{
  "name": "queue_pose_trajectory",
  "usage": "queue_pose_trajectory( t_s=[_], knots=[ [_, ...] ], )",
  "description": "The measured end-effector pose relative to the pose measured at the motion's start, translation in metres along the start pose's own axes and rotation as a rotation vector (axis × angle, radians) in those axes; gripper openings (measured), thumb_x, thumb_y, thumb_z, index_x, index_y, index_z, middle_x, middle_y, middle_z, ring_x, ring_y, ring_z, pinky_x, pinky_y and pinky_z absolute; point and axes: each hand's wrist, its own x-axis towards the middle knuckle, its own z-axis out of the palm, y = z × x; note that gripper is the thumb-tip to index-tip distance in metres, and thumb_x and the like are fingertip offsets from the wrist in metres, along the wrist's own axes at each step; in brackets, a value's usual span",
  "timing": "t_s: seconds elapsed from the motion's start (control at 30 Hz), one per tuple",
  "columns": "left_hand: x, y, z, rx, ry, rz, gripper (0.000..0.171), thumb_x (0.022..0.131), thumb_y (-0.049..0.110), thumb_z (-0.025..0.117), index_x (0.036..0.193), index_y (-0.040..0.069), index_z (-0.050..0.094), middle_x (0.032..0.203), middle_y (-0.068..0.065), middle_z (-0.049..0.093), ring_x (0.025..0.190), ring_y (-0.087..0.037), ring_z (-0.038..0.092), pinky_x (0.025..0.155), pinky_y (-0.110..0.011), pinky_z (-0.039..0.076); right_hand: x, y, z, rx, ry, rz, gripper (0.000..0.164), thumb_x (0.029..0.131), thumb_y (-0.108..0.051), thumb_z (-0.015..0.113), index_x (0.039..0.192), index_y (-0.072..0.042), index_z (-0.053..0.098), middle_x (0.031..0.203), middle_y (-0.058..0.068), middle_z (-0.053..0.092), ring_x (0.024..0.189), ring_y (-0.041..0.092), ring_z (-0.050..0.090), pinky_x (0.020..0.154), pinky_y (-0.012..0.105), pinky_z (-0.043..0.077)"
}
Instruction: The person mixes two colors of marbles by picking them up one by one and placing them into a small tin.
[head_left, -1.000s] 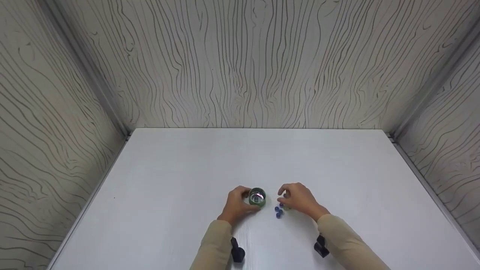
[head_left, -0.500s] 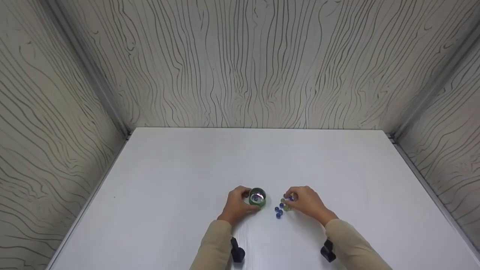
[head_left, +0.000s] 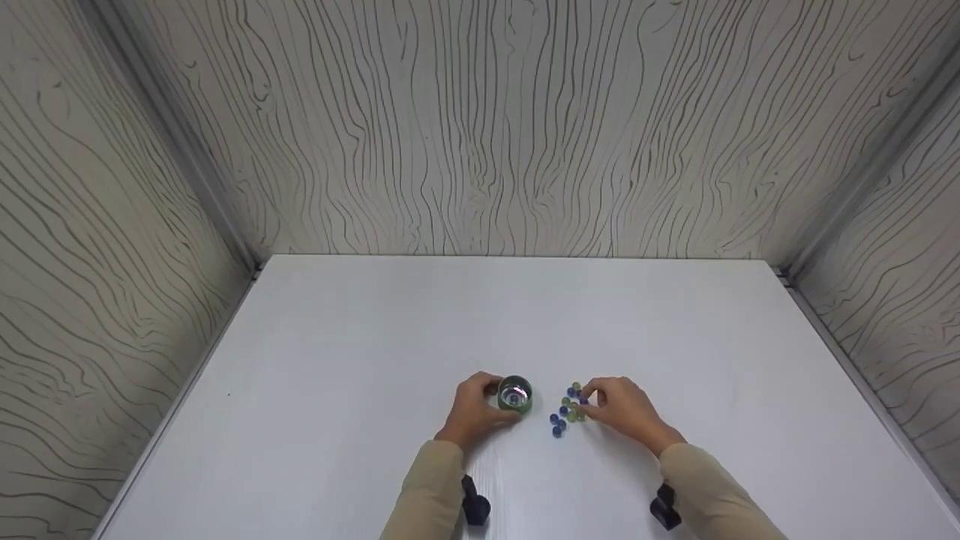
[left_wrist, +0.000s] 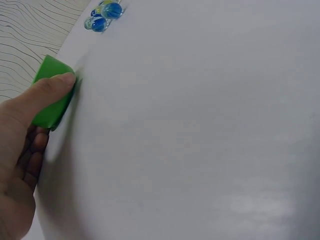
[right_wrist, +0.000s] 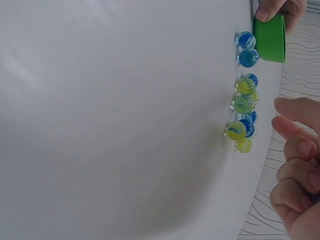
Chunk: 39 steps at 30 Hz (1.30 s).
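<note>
My left hand [head_left: 476,405] grips a small green cup [head_left: 515,409] from its left side, thumb in front and fingers behind. In the head view the cup stands upright, its inside shiny with something bluish at the bottom. The left wrist view has the thumb pressed along the green wall [left_wrist: 59,111]. To the cup's right lie several glass marbles [head_left: 556,431], some with blue swirls and some yellow-green. My right hand [head_left: 622,409] hovers at their right side, thumb and forefinger apart. Nothing shows between those fingertips in the right wrist view; the other fingers [right_wrist: 294,172] are curled.
The white tabletop [head_left: 360,337] runs back to a wall [head_left: 480,150] with a wood-grain pattern. Similar side walls [head_left: 97,262] stand left and right. A black wrist camera [head_left: 475,508] sits under the left forearm, another [head_left: 664,508] under the right.
My right hand has shifted right and slightly nearer me, away from the cup, uncovering more of the marbles. My left hand and the cup have stayed in place.
</note>
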Motion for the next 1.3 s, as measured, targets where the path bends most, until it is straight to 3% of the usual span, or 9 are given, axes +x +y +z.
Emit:
queue_pose_trajectory(
  t_s=[0.37,0.6,1.07,1.3],
  knots=[
    [-0.001,0.001,0.0,-0.018,-0.003,-0.011,0.058,0.066,0.019,0.086,0.116,0.002,0.061,0.112,-0.01,0.066,0.109,-0.024,0.06,0.103,-0.041,0.048,-0.003,0.009,0.001,-0.01,-0.002,0.012,0.01,0.08,-0.013,0.075,0.089,-0.01,0.072,0.067,-0.001,0.055,0.065,0.011,0.044,0.057,0.021,0.032],
    [0.001,-0.001,-0.001,0.007,0.0,0.048,0.056,0.067,0.021,0.086,0.113,0.003,0.062,0.108,-0.006,0.066,0.102,-0.017,0.06,0.094,-0.031,0.051,-0.004,0.014,0.001,-0.005,0.02,-0.002,0.01,0.079,-0.013,0.075,0.088,-0.01,0.072,0.063,-0.001,0.053,0.061,0.011,0.041,0.055,0.021,0.031],
    [0.0,-0.001,0.0,0.0,-0.001,0.01,0.056,0.066,0.02,0.086,0.114,0.005,0.062,0.11,-0.006,0.066,0.106,-0.019,0.06,0.099,-0.036,0.05,-0.004,0.018,0.003,0.016,0.014,0.058,0.01,0.08,-0.014,0.074,0.089,-0.01,0.073,0.064,-0.001,0.053,0.061,0.011,0.043,0.056,0.021,0.032],
    [-0.001,-0.001,0.0,0.016,0.009,0.028,0.055,0.066,0.019,0.087,0.112,0.004,0.063,0.108,-0.007,0.066,0.104,-0.02,0.061,0.096,-0.035,0.051,-0.005,0.017,0.005,0.019,0.001,0.085,0.011,0.08,-0.014,0.072,0.09,-0.01,0.072,0.067,0.0,0.056,0.064,0.012,0.046,0.057,0.022,0.035]
  ],
)
